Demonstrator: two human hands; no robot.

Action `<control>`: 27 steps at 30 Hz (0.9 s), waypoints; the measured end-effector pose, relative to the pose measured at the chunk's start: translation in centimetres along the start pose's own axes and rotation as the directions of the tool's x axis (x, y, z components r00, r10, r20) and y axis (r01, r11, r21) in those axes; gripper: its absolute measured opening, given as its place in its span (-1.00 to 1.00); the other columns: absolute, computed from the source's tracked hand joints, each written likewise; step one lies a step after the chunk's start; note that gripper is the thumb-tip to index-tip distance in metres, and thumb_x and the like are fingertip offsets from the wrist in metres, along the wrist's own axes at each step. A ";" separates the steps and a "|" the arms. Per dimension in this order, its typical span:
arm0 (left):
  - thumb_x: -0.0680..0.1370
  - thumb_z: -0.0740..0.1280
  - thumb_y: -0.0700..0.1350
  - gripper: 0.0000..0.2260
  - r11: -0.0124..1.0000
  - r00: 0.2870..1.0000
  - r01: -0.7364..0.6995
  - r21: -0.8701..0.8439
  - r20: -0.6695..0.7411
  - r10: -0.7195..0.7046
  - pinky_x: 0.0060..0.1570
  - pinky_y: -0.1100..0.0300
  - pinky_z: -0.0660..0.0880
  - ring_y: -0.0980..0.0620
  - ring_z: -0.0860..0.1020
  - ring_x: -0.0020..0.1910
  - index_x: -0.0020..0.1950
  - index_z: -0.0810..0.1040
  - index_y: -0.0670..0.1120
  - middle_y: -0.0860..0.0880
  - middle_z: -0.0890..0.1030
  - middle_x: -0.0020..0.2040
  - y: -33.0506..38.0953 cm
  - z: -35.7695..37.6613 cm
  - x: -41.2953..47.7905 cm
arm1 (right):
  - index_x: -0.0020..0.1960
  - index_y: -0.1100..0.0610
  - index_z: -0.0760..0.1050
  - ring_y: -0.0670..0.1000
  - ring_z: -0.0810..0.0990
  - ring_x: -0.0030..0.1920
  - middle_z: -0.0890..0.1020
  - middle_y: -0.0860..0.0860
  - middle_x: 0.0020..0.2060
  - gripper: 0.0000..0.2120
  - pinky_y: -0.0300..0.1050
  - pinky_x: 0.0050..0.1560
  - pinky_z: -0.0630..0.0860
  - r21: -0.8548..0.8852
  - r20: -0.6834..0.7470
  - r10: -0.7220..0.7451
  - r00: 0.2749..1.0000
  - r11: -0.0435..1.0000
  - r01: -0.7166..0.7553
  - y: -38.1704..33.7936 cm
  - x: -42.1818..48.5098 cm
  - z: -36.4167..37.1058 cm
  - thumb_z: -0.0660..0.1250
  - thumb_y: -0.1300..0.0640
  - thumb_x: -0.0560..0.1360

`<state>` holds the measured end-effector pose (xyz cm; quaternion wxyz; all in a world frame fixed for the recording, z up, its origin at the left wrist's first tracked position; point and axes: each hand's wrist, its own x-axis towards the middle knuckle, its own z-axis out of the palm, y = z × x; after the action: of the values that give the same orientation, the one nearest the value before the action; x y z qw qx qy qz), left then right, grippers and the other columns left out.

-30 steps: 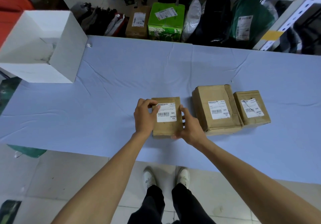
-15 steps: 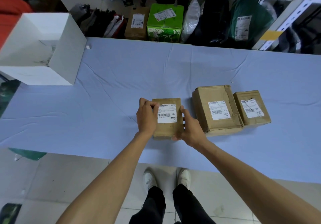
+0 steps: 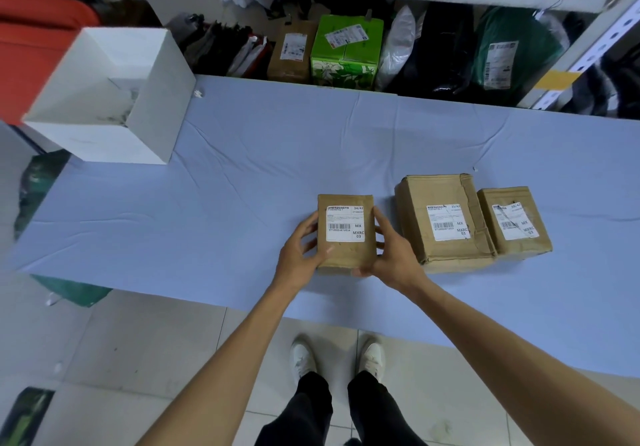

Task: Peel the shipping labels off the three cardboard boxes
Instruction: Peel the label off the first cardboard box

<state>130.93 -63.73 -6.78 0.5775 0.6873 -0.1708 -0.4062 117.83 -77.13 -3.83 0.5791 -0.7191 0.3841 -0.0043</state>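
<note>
The small brown cardboard box (image 3: 349,255) appears to rest on the blue-clothed bench (image 3: 242,203) near its front edge, clamped between both hands. The left hand (image 3: 299,255) curls round its left side, thumb on top by the lower-left corner of the white shipping label (image 3: 345,224). The right hand (image 3: 394,258) grips the right side.

None of the three labels is off yet. I would pin the box with the right hand and work a nail under that corner (slowly, since the paper probably tears). Then pull low and flat. The larger brown cardboard box (image 3: 415,203) and the smaller brown cardboard box (image 3: 512,251) stand just to the right.
</note>
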 end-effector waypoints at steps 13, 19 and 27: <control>0.39 0.50 -0.29 -0.36 0.999 0.999 0.027 0.028 -0.040 -0.026 0.17 0.11 0.55 0.07 0.51 0.27 0.39 0.40 0.09 0.07 0.53 0.27 -0.2 0.1 0.2 | 0.56 -0.04 0.02 -0.03 0.56 0.03 0.48 0.00 0.20 0.14 -0.36 -0.24 0.56 0.040 0.006 0.000 1.000 0.999 0.000 1.0 0.6 -0.2 0.57 0.43 0.20; 0.44 0.47 -0.20 -0.71 0.998 0.974 -0.023 0.061 -0.226 0.036 0.06 0.21 0.57 0.04 0.59 0.12 0.14 0.58 -0.02 -0.03 0.60 0.17 1.7 1.0 2.6 | 0.56 -0.05 0.01 -0.10 0.56 -0.01 0.47 -0.02 0.19 0.14 -0.41 -0.28 0.54 0.000 0.007 -0.003 1.000 1.000 0.003 1.9 1.1 -0.2 0.59 0.39 0.20; 0.44 0.48 -0.17 -0.84 0.980 0.944 -0.026 0.196 -0.318 0.089 -0.19 0.54 0.46 0.12 0.59 -0.03 -0.01 0.61 -0.02 -0.03 0.56 0.09 1.7 1.9 3.7 | 0.56 -0.06 -0.01 -0.14 0.54 -0.02 0.45 -0.04 0.19 0.17 -0.49 -0.28 0.49 -0.008 0.021 0.001 1.000 1.000 0.000 2.2 1.3 -0.3 0.61 0.35 0.19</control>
<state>132.18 -68.04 -6.54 0.5417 0.7911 -0.1309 -0.2521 117.45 -78.15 -6.18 0.5802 -0.7213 0.3783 0.0048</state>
